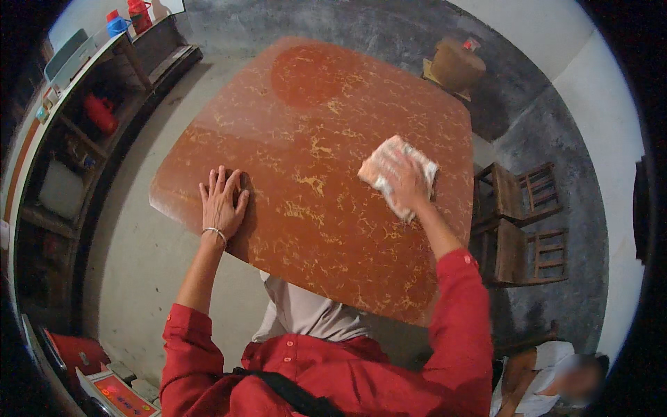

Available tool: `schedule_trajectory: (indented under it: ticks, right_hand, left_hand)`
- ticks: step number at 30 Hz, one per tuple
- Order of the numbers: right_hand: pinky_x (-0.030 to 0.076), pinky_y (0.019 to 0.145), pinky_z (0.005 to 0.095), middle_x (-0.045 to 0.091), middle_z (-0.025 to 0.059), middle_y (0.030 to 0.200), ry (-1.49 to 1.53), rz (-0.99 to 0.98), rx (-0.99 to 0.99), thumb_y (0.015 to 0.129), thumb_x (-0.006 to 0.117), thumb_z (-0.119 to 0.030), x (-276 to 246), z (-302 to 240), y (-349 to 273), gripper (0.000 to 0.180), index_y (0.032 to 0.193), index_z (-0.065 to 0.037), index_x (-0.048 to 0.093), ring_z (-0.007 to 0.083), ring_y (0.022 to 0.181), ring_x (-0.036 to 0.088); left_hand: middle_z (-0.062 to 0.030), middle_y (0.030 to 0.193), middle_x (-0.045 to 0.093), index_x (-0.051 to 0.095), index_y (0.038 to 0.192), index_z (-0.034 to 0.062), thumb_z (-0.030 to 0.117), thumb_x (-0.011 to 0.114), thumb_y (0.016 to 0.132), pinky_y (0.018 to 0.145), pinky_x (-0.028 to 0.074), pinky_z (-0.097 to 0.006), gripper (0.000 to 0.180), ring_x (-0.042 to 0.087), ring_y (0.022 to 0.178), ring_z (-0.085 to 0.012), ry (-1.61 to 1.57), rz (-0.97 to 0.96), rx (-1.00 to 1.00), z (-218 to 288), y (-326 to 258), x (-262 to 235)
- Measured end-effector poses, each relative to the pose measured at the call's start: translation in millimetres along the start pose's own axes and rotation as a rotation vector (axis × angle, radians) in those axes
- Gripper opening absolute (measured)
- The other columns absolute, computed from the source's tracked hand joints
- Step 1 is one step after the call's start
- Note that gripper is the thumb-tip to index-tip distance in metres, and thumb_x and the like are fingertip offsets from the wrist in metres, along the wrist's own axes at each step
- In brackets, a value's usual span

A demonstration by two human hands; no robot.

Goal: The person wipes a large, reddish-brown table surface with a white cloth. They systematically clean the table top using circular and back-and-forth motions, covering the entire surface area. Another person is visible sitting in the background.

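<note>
A brown-red table [306, 160] with yellow marbled veins fills the middle of the head view. My left hand [222, 201] lies flat near its left front edge, fingers stretched out, a bracelet on the wrist. Nothing is in that hand. On the right part of the tabletop, my right hand [410, 181] presses on a crumpled white and pale orange cloth [379, 163]. The fingers of this hand are slightly blurred, and the cloth lies under the palm. Both forearms come out of red sleeves.
Wooden chairs [511, 250] stand against the wall to the right. A brown, round-sided stool-like object [458, 66] is beyond the far right corner. Along the left runs a shelf unit [104, 118] bearing red and blue flasks [118, 25]. Another person [535, 379] is at lower right.
</note>
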State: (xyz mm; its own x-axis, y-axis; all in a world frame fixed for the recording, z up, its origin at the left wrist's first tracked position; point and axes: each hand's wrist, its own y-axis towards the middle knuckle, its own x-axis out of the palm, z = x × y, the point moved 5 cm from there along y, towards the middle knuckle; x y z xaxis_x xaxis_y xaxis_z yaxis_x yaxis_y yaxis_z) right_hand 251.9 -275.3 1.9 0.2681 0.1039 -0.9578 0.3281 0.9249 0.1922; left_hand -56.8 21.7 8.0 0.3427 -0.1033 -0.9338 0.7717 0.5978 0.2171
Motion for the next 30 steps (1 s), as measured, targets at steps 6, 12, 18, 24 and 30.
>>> schedule_trajectory:
  ticks: [6, 12, 18, 24, 30]
  right_hand:
    - [0.02, 0.114, 0.0537, 0.046, -0.0002, 0.145, 0.081, 0.023, 0.265, 0.089, 0.06, -0.044, 28, -5, 58, 0.047, 0.134, -0.031, 0.057, 0.0317, 0.138, 0.032]
    - [0.021, 0.113, 0.0566, 0.036, 0.0068, 0.152, 0.342, 0.074, -0.055, 0.092, 0.05, -0.055, -42, -148, 5, 0.052, 0.141, -0.035, 0.049, 0.0357, 0.139, 0.031]
    - [0.025, 0.113, 0.0563, 0.045, 0.0066, 0.146, 0.435, 0.068, -0.069, 0.089, 0.058, -0.054, -87, -166, -113, 0.049, 0.133, -0.035, 0.057, 0.0345, 0.135, 0.04]
    - [0.03, 0.11, 0.0543, 0.049, 0.0041, 0.143, 0.11, 0.131, -0.081, 0.089, 0.061, -0.037, -57, -71, -95, 0.038, 0.125, -0.028, 0.064, 0.0332, 0.133, 0.041]
    - [0.024, 0.112, 0.0567, 0.041, 0.0039, 0.149, 0.231, -0.056, 0.398, 0.09, 0.06, -0.04, -2, 34, -2, 0.045, 0.133, -0.029, 0.058, 0.034, 0.139, 0.028]
  left_hand:
    - [-0.0143, 0.156, 0.029, 0.045, 0.141, 0.0174, 0.04, 0.05, 0.095, 0.117, 0.011, -0.056, 0.052, 0.02, 0.146, -0.0338, -0.014, -0.019, 0.0, 3, 4, -5]
    - [-0.0133, 0.157, 0.027, 0.045, 0.142, 0.0177, 0.041, 0.048, 0.096, 0.118, 0.011, -0.053, 0.052, 0.019, 0.146, -0.0322, 0.01, -0.048, -0.013, -6, 3, -1]
    - [-0.0132, 0.157, 0.027, 0.044, 0.143, 0.0203, 0.042, 0.045, 0.097, 0.118, 0.011, -0.052, 0.051, 0.019, 0.147, -0.0317, 0.056, -0.043, -0.016, -9, 1, 3]
    - [-0.0121, 0.157, 0.028, 0.046, 0.142, 0.0174, 0.04, 0.047, 0.098, 0.118, 0.011, -0.052, 0.05, 0.019, 0.147, -0.031, 0.048, -0.06, -0.042, -6, -1, 0]
    - [-0.0137, 0.155, 0.031, 0.049, 0.139, 0.0163, 0.039, 0.051, 0.094, 0.117, 0.012, -0.053, 0.05, 0.023, 0.145, -0.0324, 0.017, -0.021, -0.007, -10, -1, -2]
